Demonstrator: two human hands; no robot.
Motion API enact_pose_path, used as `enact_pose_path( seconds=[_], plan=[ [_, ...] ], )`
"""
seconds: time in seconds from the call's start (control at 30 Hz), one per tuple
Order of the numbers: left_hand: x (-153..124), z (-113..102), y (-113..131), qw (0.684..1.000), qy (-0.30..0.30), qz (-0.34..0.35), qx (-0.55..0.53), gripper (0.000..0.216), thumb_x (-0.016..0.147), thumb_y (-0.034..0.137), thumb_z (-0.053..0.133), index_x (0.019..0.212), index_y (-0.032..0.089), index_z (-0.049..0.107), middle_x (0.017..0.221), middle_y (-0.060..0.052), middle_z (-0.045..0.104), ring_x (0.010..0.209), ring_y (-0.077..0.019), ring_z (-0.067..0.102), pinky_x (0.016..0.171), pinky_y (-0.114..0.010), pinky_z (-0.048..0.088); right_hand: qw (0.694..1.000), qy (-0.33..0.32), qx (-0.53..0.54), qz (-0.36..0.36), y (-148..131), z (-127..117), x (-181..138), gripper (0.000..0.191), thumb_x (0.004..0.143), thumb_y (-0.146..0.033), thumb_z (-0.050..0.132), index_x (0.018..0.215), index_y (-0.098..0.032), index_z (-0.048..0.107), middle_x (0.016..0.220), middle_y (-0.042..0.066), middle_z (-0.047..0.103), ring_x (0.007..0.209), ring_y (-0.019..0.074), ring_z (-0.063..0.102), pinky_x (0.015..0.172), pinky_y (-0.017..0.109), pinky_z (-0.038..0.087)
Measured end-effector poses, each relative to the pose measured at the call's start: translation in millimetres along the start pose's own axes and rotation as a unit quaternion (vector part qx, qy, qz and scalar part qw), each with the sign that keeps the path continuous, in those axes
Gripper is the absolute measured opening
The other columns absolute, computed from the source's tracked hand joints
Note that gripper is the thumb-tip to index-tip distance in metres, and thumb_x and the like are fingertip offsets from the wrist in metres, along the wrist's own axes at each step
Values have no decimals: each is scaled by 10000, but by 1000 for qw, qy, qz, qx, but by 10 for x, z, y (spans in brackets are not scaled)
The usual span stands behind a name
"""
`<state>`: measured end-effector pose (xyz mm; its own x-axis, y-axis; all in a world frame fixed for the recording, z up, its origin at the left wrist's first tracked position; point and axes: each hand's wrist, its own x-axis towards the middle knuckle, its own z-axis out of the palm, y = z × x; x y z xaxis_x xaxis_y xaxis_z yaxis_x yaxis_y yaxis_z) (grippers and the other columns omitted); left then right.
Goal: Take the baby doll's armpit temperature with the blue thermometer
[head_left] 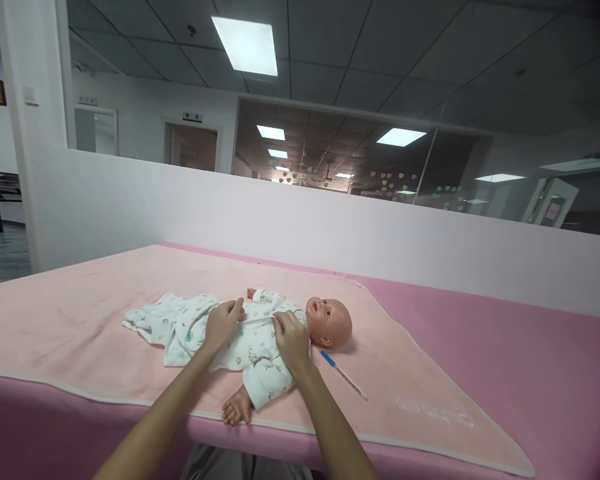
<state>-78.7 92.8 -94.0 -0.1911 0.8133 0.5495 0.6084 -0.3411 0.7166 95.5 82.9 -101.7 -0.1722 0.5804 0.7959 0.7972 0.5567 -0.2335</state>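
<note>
A baby doll (329, 321) lies on its back on a light pink blanket (80, 320), head to the right, dressed in a white patterned romper (190, 327). My left hand (221, 325) rests on the doll's belly with fingers curled, pinching the romper's front edge. My right hand (292, 340) sits on the doll's chest near the neck, fingers closed on the same fabric edge. The doll's near arm and bare hand (237, 407) stretch toward the blanket's front border.
A thin white stick with a blue tip (343, 374) lies on the blanket right of the doll. The blanket covers a darker pink table top (530, 360). A white partition wall (330, 227) runs behind the table.
</note>
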Motion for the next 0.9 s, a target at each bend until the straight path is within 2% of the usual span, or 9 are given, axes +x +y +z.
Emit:
enact_pose_path(
  seconds=[0.07,0.17,0.3,0.43,0.6,0.73,0.9],
  plan=[
    [32,-78,-74,998,-58,15,-17,394,788,384,365,535,182,589,560,-4,629,583,-174,574,559,-254,393,1000,-3,0,2,-5,-6,-3,230,861,-223,376,879,-220,605,791,10,615,684,111,563,590,197,355],
    [21,-203,-146,986,-150,35,-59,268,731,299,425,628,191,647,697,-4,664,706,-185,589,634,-257,432,1000,-2,2,6,-7,-5,-3,227,856,-219,380,878,-217,607,792,14,616,693,111,566,595,193,356],
    [-46,-311,-198,972,-206,63,-92,219,691,256,496,809,202,673,916,-39,652,802,-186,583,672,-261,457,1000,-5,12,11,4,14,-2,214,853,-218,393,874,-218,606,784,9,612,707,110,565,606,191,353],
    [-93,-288,-236,976,-180,81,-89,187,684,276,562,805,200,682,949,-58,634,818,-182,583,678,-264,465,1000,-7,20,16,19,31,-9,189,847,-225,414,880,-226,601,791,0,611,723,113,565,617,192,353],
    [-117,-257,-231,980,-151,89,-97,132,675,272,601,754,199,678,883,-46,659,850,-185,591,752,-275,464,1000,-7,17,8,19,25,-11,195,845,-222,411,869,-219,605,794,8,616,726,117,567,623,195,359],
    [-144,-269,-197,986,-133,84,-58,140,705,295,572,764,197,651,814,-27,675,776,-181,606,684,-264,471,1000,-8,15,5,17,22,-5,202,840,-220,410,872,-220,610,792,11,619,722,117,572,621,194,364],
    [-184,-240,-195,984,-81,158,32,154,773,305,495,779,210,617,805,-13,664,742,-165,593,653,-253,442,1000,-3,14,6,25,29,-5,202,835,-218,411,867,-220,610,790,9,621,712,114,573,613,191,366]
  ],
)
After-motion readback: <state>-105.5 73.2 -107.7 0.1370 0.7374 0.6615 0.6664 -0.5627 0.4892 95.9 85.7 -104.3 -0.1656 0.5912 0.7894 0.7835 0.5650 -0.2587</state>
